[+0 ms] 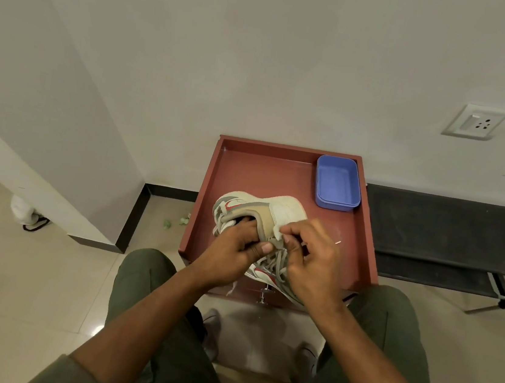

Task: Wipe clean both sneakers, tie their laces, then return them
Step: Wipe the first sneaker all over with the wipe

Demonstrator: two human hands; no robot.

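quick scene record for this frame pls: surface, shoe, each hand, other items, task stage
surface: red tray table, raised rim
shoe: one white sneaker with red and grey trim, lying on the table; second sneaker not clearly seen
left hand: fingers inside the sneaker opening, thumb on the outside
right hand: fingers curled at the laces
other items: blue plastic tub at the table's far right corner; black bench to the right; wall socket
task stage: hands at the laces; laces look loose, no bow visible
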